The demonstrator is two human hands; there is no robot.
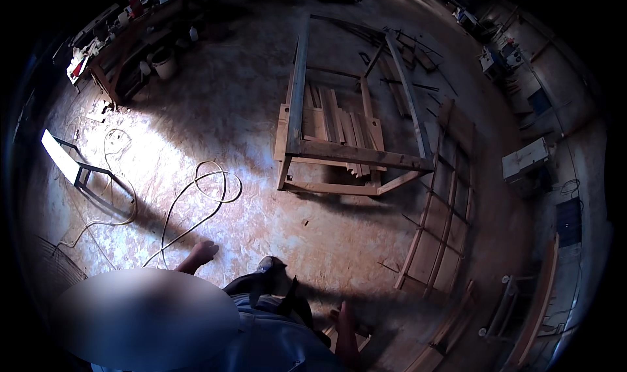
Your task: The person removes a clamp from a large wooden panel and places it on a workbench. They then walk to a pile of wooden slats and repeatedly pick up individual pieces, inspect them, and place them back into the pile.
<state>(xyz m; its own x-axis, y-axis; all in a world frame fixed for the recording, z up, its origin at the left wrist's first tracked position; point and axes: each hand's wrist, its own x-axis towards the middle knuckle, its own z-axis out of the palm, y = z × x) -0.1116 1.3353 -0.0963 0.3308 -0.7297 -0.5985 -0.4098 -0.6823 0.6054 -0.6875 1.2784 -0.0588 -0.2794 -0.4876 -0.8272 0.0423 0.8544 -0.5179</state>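
Note:
My left hand [206, 250] hangs low on the left with its fingers curled in, and nothing shows in them. Beside that forearm a looped pale cord or hose [222, 199] lies across the floor. At the lower edge, right of my legs, is my right hand [345, 312], in shadow; its fingers are too dark to make out. Pale wood pieces [361, 341] lie close to it, and I cannot tell whether it touches them. My dark shoe [271, 265] stands on the floor between the two hands.
Ahead stands a large wooden frame [362, 153] with wooden slats [336, 121] inside. A wooden lattice panel [437, 225] lies to its right. Far left is a cluttered workbench [114, 65], with a bucket [163, 64] beside it. A bright-topped stand [62, 156] is at left, a pale box [526, 158] at right.

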